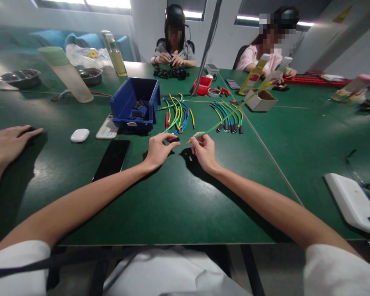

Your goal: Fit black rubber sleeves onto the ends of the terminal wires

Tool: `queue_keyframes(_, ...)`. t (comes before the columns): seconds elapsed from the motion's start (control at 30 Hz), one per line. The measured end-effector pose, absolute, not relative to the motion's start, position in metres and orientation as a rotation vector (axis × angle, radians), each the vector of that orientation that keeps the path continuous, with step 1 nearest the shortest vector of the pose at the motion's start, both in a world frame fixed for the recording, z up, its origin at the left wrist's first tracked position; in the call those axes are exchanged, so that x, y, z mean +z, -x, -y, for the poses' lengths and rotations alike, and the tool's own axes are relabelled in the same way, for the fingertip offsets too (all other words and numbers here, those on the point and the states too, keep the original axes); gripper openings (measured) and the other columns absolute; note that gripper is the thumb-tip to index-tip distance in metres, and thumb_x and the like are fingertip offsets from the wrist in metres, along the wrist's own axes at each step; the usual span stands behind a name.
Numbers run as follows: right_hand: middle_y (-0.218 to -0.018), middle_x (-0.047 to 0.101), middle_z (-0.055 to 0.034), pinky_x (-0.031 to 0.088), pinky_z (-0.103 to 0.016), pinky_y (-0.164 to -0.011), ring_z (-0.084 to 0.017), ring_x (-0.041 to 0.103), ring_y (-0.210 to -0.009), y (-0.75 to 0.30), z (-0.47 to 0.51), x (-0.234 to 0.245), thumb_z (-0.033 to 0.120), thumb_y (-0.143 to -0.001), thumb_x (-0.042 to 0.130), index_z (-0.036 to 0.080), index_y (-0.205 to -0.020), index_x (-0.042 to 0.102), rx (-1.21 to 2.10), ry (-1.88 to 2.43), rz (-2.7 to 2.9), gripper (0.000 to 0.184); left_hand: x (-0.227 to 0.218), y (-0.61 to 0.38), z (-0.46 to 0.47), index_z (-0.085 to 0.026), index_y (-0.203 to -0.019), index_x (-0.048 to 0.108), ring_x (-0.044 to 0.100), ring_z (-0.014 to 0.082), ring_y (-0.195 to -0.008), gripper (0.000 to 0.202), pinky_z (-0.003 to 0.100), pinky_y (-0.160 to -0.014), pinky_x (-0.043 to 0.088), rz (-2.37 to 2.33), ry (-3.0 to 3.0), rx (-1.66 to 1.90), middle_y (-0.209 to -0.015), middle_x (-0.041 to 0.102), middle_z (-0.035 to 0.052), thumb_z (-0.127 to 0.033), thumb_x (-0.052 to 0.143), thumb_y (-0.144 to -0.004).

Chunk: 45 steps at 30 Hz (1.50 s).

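My left hand (159, 151) pinches a small black sleeve (174, 140) between thumb and fingers. Just to its right, my right hand (204, 151) is closed on a yellow-green wire (224, 118), whose near tip points toward the sleeve. The wire and sleeve are apart. Beyond my hands lies a loose bunch of yellow, green and blue wires (179, 111). Right of it, a row of wires with black ends (233, 126) is laid out. A blue bin (119, 107) behind my left hand holds several black pieces (138, 112).
A black phone (112, 160) lies beside my left forearm, near a white earbud case (79, 135). Another person's hand (6, 146) rests at far left. Two people sit opposite. A red box (202, 85), small carton (261, 102) and white power bank (353, 201) are on the table.
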State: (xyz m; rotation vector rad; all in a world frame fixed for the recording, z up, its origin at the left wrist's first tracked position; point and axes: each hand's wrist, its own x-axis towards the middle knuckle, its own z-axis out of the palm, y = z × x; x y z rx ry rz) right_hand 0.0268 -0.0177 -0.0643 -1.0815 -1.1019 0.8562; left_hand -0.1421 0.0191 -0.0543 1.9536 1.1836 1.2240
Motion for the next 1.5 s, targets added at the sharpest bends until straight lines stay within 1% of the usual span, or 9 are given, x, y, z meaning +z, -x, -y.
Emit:
queue_keyframes(0.1,-0.075,0.059,0.0036,0.033,-0.021,-0.040,-0.004,0.043,-0.043,-0.026,0.019,-0.062,0.041,-0.080,0.068,0.020,-0.089,0.054,0.842,1.089,1.082,0.027,-0.055,0.143,-0.021,-0.019,-0.089,0.075,0.063,0.0157,-0.072,0.021,0.029,-0.068,0.050,-1.148,-1.946,1.186,-0.086,0.074,0.0035,-0.029,0.080,-0.071)
queue_keyframes(0.33,-0.074,0.060,0.0030,0.032,-0.021,-0.039,-0.004,0.043,-0.042,-0.025,0.021,-0.058,0.038,-0.079,0.069,0.019,-0.088,0.056,0.813,1.090,1.082,0.025,-0.054,0.141,-0.017,-0.020,-0.087,0.076,0.063,0.0152,-0.071,0.019,0.028,-0.064,0.047,-1.089,-1.964,1.151,-0.085,0.074,0.0038,-0.032,0.078,-0.073)
queue_keyframes(0.6,-0.071,0.058,0.0030,0.033,-0.021,-0.040,-0.005,0.043,-0.044,-0.023,0.027,-0.055,0.043,-0.082,0.066,0.020,-0.088,0.056,0.760,1.122,1.139,0.026,-0.054,0.141,-0.018,-0.020,-0.086,0.075,0.063,0.0149,-0.068,0.021,0.028,-0.061,0.047,-1.067,-1.951,1.138,-0.087,0.075,0.0046,-0.036,0.076,-0.074)
queue_keyframes(0.8,-0.075,0.059,0.0020,0.033,-0.022,-0.041,-0.006,0.041,-0.045,-0.022,0.031,-0.057,0.044,-0.084,0.064,0.021,-0.086,0.059,0.604,1.141,1.222,0.025,-0.053,0.141,-0.016,-0.019,-0.086,0.075,0.065,0.0155,-0.072,0.018,0.028,-0.064,0.048,-1.020,-1.932,1.150,-0.087,0.075,0.0044,-0.034,0.075,-0.075)
queue_keyframes(1.0,-0.077,0.062,0.0011,0.033,-0.024,-0.044,-0.007,0.041,-0.046,-0.022,0.035,-0.057,0.042,-0.086,0.063,0.021,-0.088,0.060,0.565,1.136,1.288,0.022,-0.053,0.140,-0.015,-0.019,-0.087,0.074,0.067,0.0174,-0.079,0.016,0.028,-0.068,0.050,-1.013,-1.939,1.157,-0.088,0.074,0.0044,-0.032,0.073,-0.077)
queue_keyframes(1.17,-0.078,0.062,0.0006,0.035,-0.024,-0.046,-0.007,0.042,-0.048,-0.022,0.036,-0.055,0.044,-0.086,0.063,0.022,-0.088,0.060,0.567,1.144,1.301,0.023,-0.052,0.140,-0.015,-0.020,-0.087,0.075,0.067,0.0173,-0.079,0.016,0.028,-0.067,0.049,-1.021,-1.964,1.147,-0.088,0.074,0.0041,-0.032,0.073,-0.077)
queue_keyframes(1.33,-0.068,0.059,0.0023,0.033,-0.024,-0.045,-0.008,0.041,-0.046,-0.021,0.036,-0.054,0.043,-0.086,0.064,0.022,-0.088,0.060,0.567,1.149,1.320,0.022,-0.051,0.141,-0.015,-0.020,-0.088,0.075,0.066,0.0165,-0.075,0.016,0.028,-0.065,0.048,-1.018,-1.974,1.155,-0.088,0.074,0.0040,-0.031,0.073,-0.077)
queue_keyframes(1.5,-0.072,0.062,0.0011,0.033,-0.024,-0.046,-0.008,0.041,-0.047,-0.022,0.035,-0.055,0.045,-0.085,0.064,0.022,-0.088,0.061,0.575,1.156,1.322,0.023,-0.052,0.140,-0.015,-0.020,-0.087,0.075,0.065,0.0161,-0.074,0.015,0.028,-0.065,0.048,-1.031,-1.983,1.148,-0.088,0.074,0.0039,-0.032,0.072,-0.077)
